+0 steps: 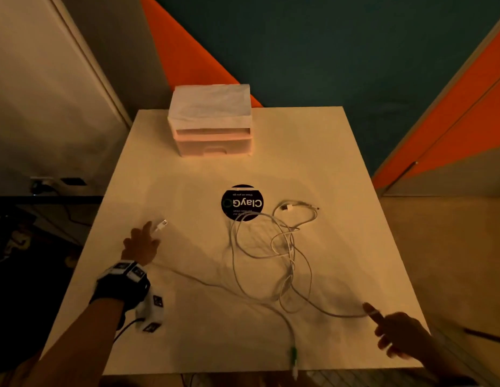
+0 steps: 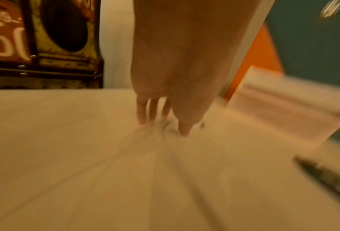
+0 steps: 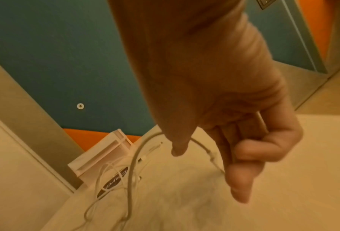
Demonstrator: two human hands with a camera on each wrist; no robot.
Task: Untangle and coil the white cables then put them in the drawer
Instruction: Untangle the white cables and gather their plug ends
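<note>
the white cables (image 1: pixel 274 247) lie knotted mid-table: light, limp, prone to snagging. your left hand (image 1: pixel 141 243) pinches a connector end (image 1: pixel 161 225), your right hand (image 1: pixel 394 329) is curled round a strand. draw out by the ends, slowly.

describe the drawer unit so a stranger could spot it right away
On the pale table, look to the far edge, left of centre. The drawer unit is a small pinkish-white stacked box, the only boxy thing there, beyond the black round sticker.
</note>
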